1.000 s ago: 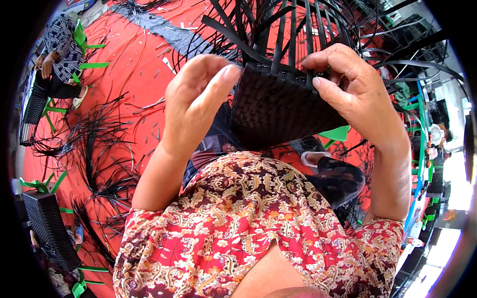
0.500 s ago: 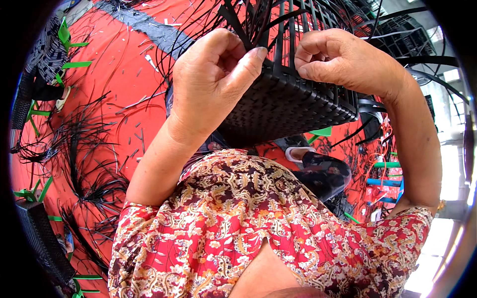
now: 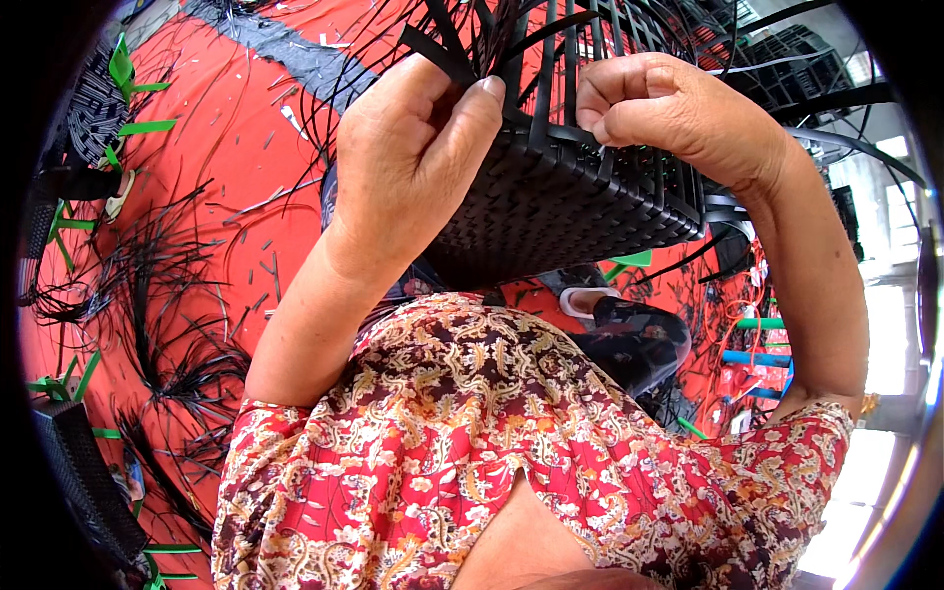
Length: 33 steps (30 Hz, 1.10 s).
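In front of my lap rests a black woven basket [image 3: 570,202], its side closely plaited and its loose strips standing up beyond the edge. My left hand [image 3: 418,147] is closed at the basket's left corner, thumb pressed against the fingers on a flat black strip [image 3: 438,52]. At the upper edge of the weave, my right hand [image 3: 654,103] is closed in a pinch beside the upright strips. A thin piece shows just below its fingertips, but whether the fingers hold a strip is hidden.
Cut black strips [image 3: 177,364] lie in a bundle on the red floor covering [image 3: 251,182] at left. A dark woven piece [image 3: 84,482] stands at the lower left. Blue and green bars [image 3: 757,359] are at right. Long loose strips [image 3: 846,98] arc out past my right arm.
My left hand has turned and moved slightly left, and a flat black strip now shows above its fingers. My right hand has shifted a little left and up along the basket's edge.
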Motion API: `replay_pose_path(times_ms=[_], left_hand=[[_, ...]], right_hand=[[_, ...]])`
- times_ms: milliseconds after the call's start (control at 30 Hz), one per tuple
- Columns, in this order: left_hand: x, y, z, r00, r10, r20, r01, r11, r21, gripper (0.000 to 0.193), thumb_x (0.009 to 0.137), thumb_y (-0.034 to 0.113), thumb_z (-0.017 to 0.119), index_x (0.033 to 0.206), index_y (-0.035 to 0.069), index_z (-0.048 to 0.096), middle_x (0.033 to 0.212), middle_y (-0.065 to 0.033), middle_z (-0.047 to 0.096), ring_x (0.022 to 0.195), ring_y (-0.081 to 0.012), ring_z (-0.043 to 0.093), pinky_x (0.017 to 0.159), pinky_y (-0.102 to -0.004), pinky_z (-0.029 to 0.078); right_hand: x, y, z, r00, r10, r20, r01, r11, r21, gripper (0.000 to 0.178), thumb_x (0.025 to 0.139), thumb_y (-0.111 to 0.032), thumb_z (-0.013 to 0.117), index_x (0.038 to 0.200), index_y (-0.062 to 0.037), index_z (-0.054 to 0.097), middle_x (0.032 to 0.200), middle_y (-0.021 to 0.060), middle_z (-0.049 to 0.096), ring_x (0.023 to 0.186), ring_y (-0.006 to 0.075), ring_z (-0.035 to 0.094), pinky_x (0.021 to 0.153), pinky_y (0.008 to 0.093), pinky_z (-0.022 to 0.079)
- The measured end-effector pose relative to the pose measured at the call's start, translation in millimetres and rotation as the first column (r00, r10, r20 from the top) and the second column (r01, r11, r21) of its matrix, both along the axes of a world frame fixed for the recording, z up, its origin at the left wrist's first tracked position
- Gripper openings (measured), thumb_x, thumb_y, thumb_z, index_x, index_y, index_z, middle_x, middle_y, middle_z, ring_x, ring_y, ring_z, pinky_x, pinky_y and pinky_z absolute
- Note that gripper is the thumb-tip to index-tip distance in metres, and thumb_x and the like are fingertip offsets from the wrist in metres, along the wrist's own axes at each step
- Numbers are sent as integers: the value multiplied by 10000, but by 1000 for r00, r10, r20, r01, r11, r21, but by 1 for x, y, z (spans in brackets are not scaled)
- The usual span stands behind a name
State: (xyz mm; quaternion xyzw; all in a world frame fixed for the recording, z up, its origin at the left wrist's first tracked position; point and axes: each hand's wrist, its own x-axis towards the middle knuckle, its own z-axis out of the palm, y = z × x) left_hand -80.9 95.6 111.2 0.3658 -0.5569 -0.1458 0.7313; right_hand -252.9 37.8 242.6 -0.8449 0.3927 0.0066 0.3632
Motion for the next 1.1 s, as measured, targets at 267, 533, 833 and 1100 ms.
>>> replay_pose_path(times_ms=[267, 533, 833, 1100], left_hand=[[8, 6, 2, 985, 144, 92, -145, 989, 5, 316, 867, 104, 639, 629, 14, 450, 508, -42, 354, 464, -120, 311, 429, -289, 300], [15, 11, -1, 993, 76, -91, -67, 993, 99, 327, 892, 109, 614, 620, 17, 457, 515, 4, 421, 469, -69, 331, 420, -245, 300], [26, 20, 7, 878, -216, -428, 322, 927, 194, 249, 920, 186, 557, 731, 26, 576, 576, -24, 531, 448, -75, 452, 415, -214, 309], [34, 36, 20, 907, 352, 231, -298, 924, -240, 112, 838, 106, 668, 812, 10, 618, 652, -38, 544, 485, -99, 439, 455, -245, 356]], right_hand=[[2, -2, 4, 971, 203, -123, -211, 976, -58, 170, 838, -180, 621, 814, -26, 553, 749, -37, 499, 726, 69, 451, 701, 230, 386], [7, 11, 1, 974, 225, -34, -224, 922, -316, 154, 810, -124, 614, 851, 25, 616, 712, 60, 599, 702, 128, 556, 660, 296, 457], [1, 38, -22, 937, 333, -109, -266, 473, -840, 172, 759, -79, 687, 896, -5, 613, 867, 116, 597, 809, 271, 585, 742, 325, 456], [1, 41, -38, 949, 312, -38, -164, 387, -908, 242, 734, -102, 697, 932, -31, 577, 863, 99, 572, 828, 285, 564, 755, 375, 422]])
